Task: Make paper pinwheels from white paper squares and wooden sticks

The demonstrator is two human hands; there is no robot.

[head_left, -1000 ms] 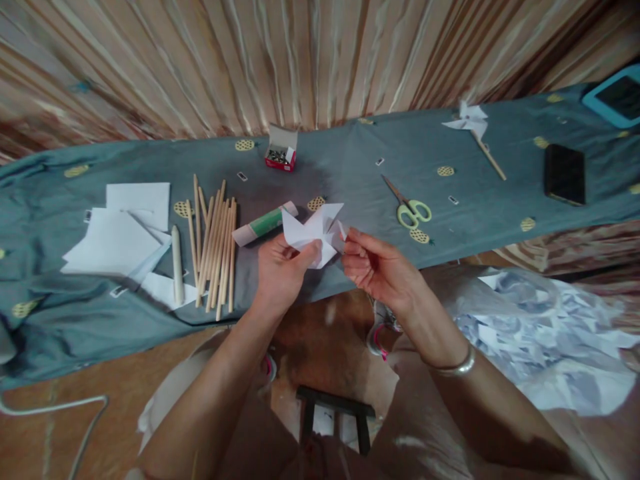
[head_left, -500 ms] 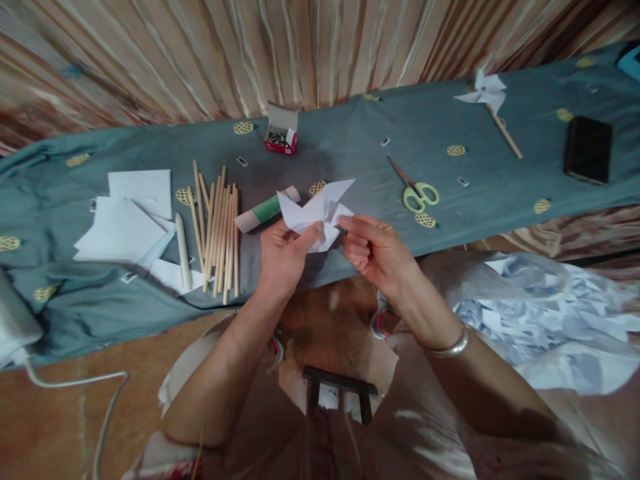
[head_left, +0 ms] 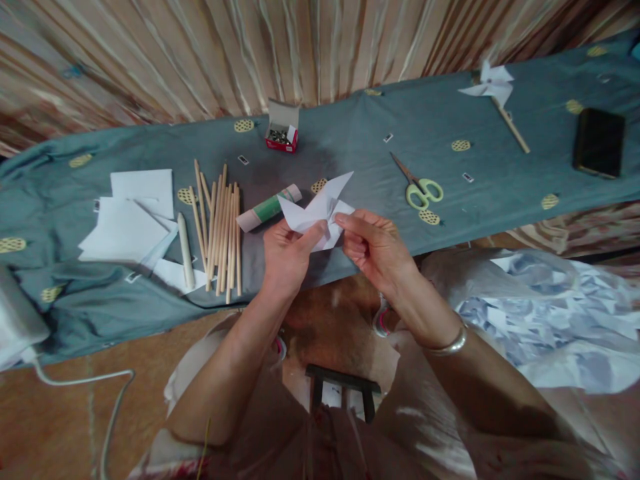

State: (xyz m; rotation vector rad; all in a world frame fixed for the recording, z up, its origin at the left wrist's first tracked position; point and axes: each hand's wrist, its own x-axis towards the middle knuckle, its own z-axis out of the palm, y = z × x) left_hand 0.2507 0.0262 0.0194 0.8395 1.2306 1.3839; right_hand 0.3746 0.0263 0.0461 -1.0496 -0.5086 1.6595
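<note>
A white paper pinwheel (head_left: pixel 320 208) with folded blades is held up between my two hands, over the front edge of the cloth-covered table. My left hand (head_left: pixel 289 253) pinches it from the left, thumb on top near the centre. On the right, my right hand (head_left: pixel 373 243) is closed on its right side, thumb and forefinger pressing at the middle; whether a small pin is under those fingers I cannot make out. Just behind my left hand lies a green and pink glue stick (head_left: pixel 269 208). Scissors with light green handles (head_left: pixel 424 193) rest beyond my right hand.
Left of the hands lie several wooden sticks (head_left: pixel 223 233), a pale pointed tool (head_left: pixel 185 252) and white paper sheets (head_left: pixel 125 230). Behind stands an open red box (head_left: pixel 281 139) of small metal pins. A finished pinwheel (head_left: pixel 494 85), a dark phone (head_left: pixel 599 143) and a bag of paper pieces (head_left: pixel 555 320) are right.
My right thumb and forefinger have moved slightly left onto the pinwheel's centre, covering the right blade tip. The view has shifted a little; the table things lie as before.
</note>
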